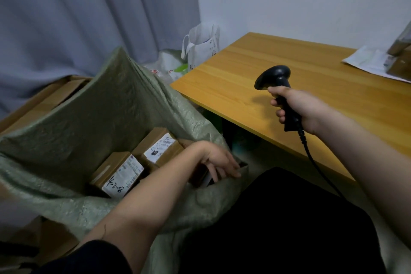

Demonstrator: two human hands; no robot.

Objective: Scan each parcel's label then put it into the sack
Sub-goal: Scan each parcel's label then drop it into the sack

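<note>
Low in the frame, the left hand (pixel 219 162) reaches into the open mouth of the green woven sack (pixel 93 104), fingers spread loosely over a brown parcel (pixel 201 174) at the sack's right edge; whether it grips that parcel I cannot tell. Just left of it inside the sack lie a parcel marked 4-2-8 (pixel 116 174) and another labelled parcel (pixel 156 148). Right of centre, the right hand (pixel 295 108) is wrapped around the handle of a black corded scanner (pixel 274 78) above the wooden table (pixel 311 69), with a papered box (pixel 393 60) at the far upper right.
</note>
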